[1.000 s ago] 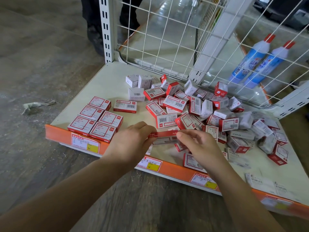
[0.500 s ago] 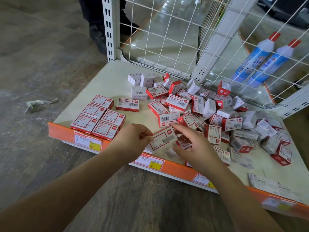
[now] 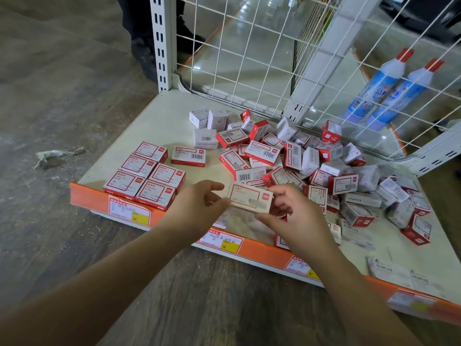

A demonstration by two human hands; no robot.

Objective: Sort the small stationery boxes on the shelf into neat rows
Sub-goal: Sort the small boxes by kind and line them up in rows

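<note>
Left hand: the left hand (image 3: 197, 208) is reaching in from the lower left, forearm stretched toward the shelf, its thumb and fingers pinching the left end of the held box (image 3: 250, 198).
Right hand: the right hand (image 3: 293, 221) is coming in from the lower right, its curled fingers (image 3: 280, 196) gripping the box's right end and its thumb lying along the lower edge.
Held box: one red-and-white box, label facing up, is being held between the two hands just above the shelf's front strip.
Sorted boxes: five boxes (image 3: 144, 176) are lying flat in two neat rows just left of the left hand; a sixth box (image 3: 188, 156) is lying alone beyond that hand.
Loose pile: the jumbled boxes (image 3: 299, 158) are lying beyond and to the right of both hands, too many and too overlapped for counting.
Shelf: the pale shelf (image 3: 154, 121) is carrying everything, its orange front edge (image 3: 84, 196) passing under both wrists with four price tags, the far-right one blurred.
Beyond the hands: two blue-and-white bottles (image 3: 389, 88) with red caps are lying behind the wire mesh (image 3: 237, 58), far right.
Floor: one crumpled scrap (image 3: 56, 156) is lying well left of the left hand.
</note>
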